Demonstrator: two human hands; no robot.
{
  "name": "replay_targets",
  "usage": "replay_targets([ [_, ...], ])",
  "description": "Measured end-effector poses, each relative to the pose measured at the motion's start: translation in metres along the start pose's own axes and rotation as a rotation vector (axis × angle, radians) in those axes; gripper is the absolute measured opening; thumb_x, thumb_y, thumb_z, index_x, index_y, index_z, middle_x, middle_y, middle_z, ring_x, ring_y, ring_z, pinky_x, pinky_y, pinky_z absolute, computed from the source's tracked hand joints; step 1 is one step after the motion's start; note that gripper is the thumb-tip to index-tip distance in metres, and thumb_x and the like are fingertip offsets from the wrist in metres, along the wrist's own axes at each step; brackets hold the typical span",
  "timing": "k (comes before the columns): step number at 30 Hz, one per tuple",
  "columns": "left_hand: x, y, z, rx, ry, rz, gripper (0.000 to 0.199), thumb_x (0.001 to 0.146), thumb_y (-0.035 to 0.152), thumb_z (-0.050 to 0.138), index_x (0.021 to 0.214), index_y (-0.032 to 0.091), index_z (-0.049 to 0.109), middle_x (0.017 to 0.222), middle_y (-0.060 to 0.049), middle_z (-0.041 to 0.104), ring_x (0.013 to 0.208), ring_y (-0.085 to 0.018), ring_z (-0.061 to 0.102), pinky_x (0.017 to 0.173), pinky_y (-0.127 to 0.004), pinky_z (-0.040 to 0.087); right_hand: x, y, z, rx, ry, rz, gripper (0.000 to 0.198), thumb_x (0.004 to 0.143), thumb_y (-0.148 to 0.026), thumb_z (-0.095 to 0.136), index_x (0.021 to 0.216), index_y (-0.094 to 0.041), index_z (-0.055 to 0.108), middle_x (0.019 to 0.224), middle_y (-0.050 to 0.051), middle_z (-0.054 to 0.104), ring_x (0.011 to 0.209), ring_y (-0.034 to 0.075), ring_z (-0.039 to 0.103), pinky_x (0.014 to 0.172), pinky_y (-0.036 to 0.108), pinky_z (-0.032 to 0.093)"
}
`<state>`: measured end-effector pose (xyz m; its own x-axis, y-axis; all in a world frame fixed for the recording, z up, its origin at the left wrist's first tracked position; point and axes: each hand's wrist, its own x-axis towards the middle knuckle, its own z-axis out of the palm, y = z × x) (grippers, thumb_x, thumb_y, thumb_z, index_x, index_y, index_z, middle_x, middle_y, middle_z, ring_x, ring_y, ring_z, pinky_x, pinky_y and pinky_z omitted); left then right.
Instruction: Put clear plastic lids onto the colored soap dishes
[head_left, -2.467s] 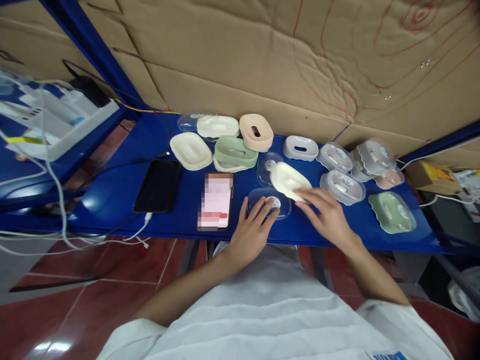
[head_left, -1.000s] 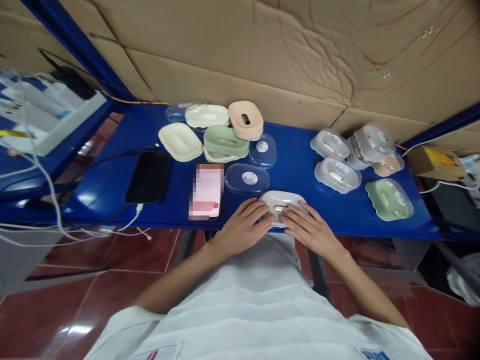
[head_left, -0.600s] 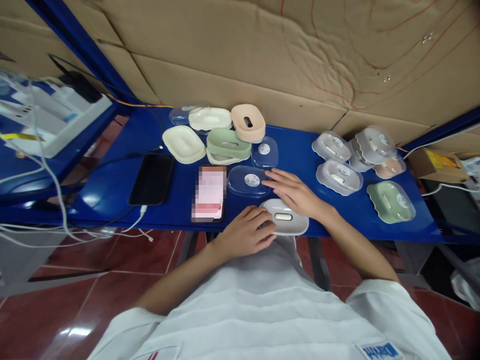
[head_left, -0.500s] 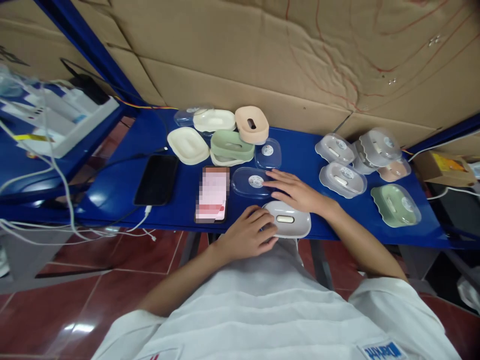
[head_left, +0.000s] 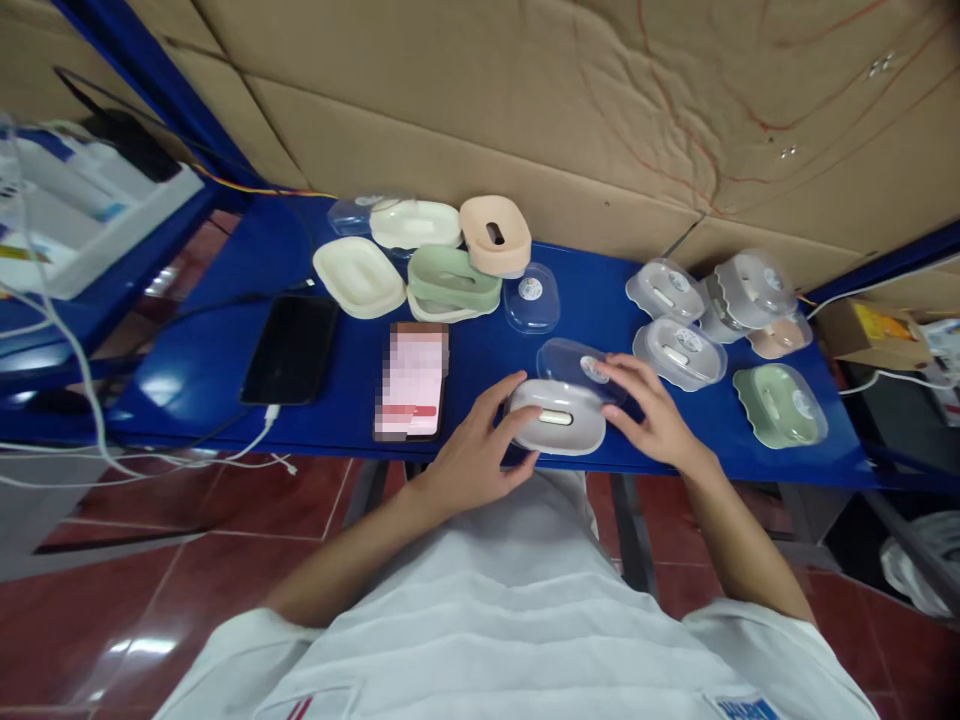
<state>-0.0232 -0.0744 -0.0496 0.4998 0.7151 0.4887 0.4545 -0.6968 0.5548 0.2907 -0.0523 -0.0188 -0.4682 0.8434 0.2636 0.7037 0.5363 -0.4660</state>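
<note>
Grey tray (head_left: 574, 440) was in the left hand (head_left: 476, 450), clear lid (head_left: 562, 362) in the right hand (head_left: 656, 410); the two were not yet joined.

The left fingers were bent around the tray's left end, with the thumb over its top; the right fingers and thumb pinched the lid's right end, just behind the tray, and whether lid and tray touched I could not tell. By my judgement this set was half done. To the right of the right fingers, a grey box (head_left: 686, 360) and a green box (head_left: 776, 405) had lids on, so they seemed finished. Beyond the left fingers, the green tray (head_left: 454, 290) and peach tray (head_left: 495, 215) were uncovered, near a loose lid (head_left: 531, 312), so these seemed left.
</note>
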Motion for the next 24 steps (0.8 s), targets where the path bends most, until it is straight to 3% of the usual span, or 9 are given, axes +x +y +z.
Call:
replay_targets([
  [3,-0.001,-0.001,0.003,-0.037,-0.009,-0.061,0.073,0.098,0.025,0.072,0.161,0.024,0.034,0.172,-0.022,0.030,0.156,-0.036,0.045,0.120,-0.054,0.053,-0.014,-0.021,0.005,-0.037,-0.110,-0.103,0.060,0.109,-0.034,0.056,0.167,-0.035,0.042,0.174,0.011,0.037,0.162,0.035,0.037,0.128,0.061,0.043],
  [6,-0.001,-0.003,0.004,-0.062,-0.034,-0.090,0.075,0.100,0.027,0.071,0.164,0.026,0.032,0.168,-0.021,0.038,0.155,-0.035,0.047,0.124,-0.055,0.050,-0.021,-0.032,0.014,-0.107,-0.104,-0.173,0.063,0.107,-0.031,0.061,0.167,-0.038,0.042,0.176,0.007,0.035,0.166,0.037,0.027,0.129,0.066,0.040],
  [13,-0.004,-0.006,0.006,-0.080,-0.058,-0.115,0.067,0.102,0.031,0.071,0.161,0.025,0.041,0.166,-0.019,0.041,0.153,-0.033,0.050,0.124,-0.050,0.051,-0.029,-0.037,0.029,-0.283,-0.040,-0.181,0.078,0.100,-0.034,0.074,0.169,-0.035,0.037,0.176,0.013,0.035,0.166,0.039,0.025,0.128,0.065,0.044],
  [17,-0.003,-0.006,0.006,-0.083,-0.059,-0.127,0.072,0.102,0.033,0.071,0.164,0.026,0.036,0.169,-0.018,0.040,0.155,-0.032,0.047,0.126,-0.052,0.048,-0.030,-0.037,0.030,-0.278,-0.030,-0.162,0.076,0.100,-0.035,0.074,0.168,-0.037,0.039,0.174,0.011,0.039,0.165,0.038,0.030,0.128,0.064,0.044],
  [20,-0.002,-0.005,0.005,-0.079,-0.051,-0.148,0.074,0.104,0.034,0.069,0.167,0.028,0.031,0.173,-0.019,0.034,0.159,-0.033,0.042,0.125,-0.054,0.048,-0.022,-0.030,0.026,-0.344,0.067,-0.068,0.070,0.102,-0.038,0.070,0.166,-0.035,0.042,0.169,0.013,0.046,0.160,0.040,0.039,0.124,0.064,0.048],
  [24,0.000,-0.002,0.003,-0.041,-0.061,-0.124,0.061,0.107,0.031,0.064,0.162,0.026,0.040,0.172,-0.018,0.037,0.158,-0.032,0.045,0.126,-0.052,0.048,0.014,-0.014,0.019,-0.531,0.184,0.203,0.061,0.106,-0.043,0.062,0.162,-0.021,0.050,0.161,0.023,0.053,0.155,0.047,0.043,0.118,0.068,0.048],
])
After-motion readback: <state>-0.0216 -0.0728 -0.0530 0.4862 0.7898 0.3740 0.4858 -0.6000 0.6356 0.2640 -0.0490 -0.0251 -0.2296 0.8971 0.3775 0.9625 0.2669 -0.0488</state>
